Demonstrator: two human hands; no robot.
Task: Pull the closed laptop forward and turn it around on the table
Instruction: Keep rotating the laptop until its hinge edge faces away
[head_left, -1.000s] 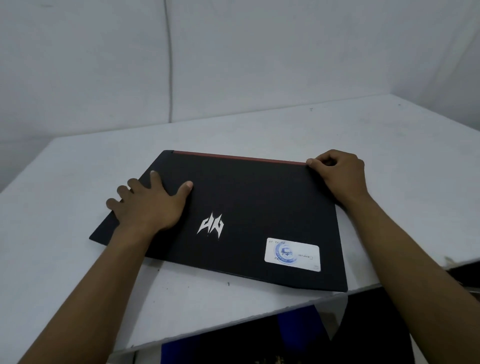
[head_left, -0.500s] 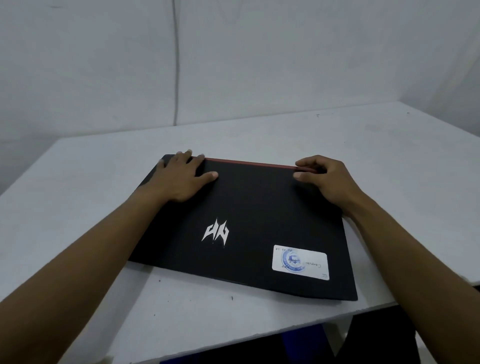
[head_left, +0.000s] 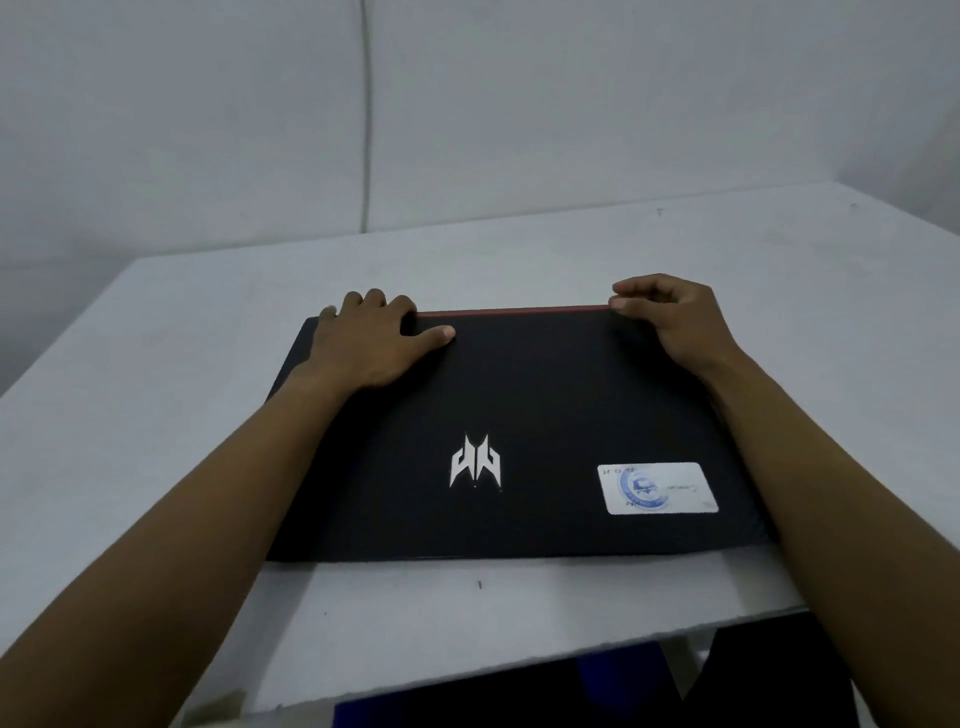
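A closed black laptop (head_left: 545, 415) lies flat on the white table (head_left: 156, 467), squared to me, with a red strip along its far edge, a silver logo in the middle and a white sticker near its front right. My left hand (head_left: 369, 343) rests on the far left corner, fingers curled over the back edge, thumb flat on the lid. My right hand (head_left: 670, 322) grips the far right corner, fingers hooked over the red edge.
The table's front edge (head_left: 467, 670) runs just below the laptop, with dark and blue things under it. A white wall (head_left: 467, 130) stands behind the table, with a thin vertical line (head_left: 366, 130) on it.
The laptop has rotated from a skewed angle to square with me. My left hand slid from the lid's left side up to the far left corner. My right hand stayed on the far right corner.
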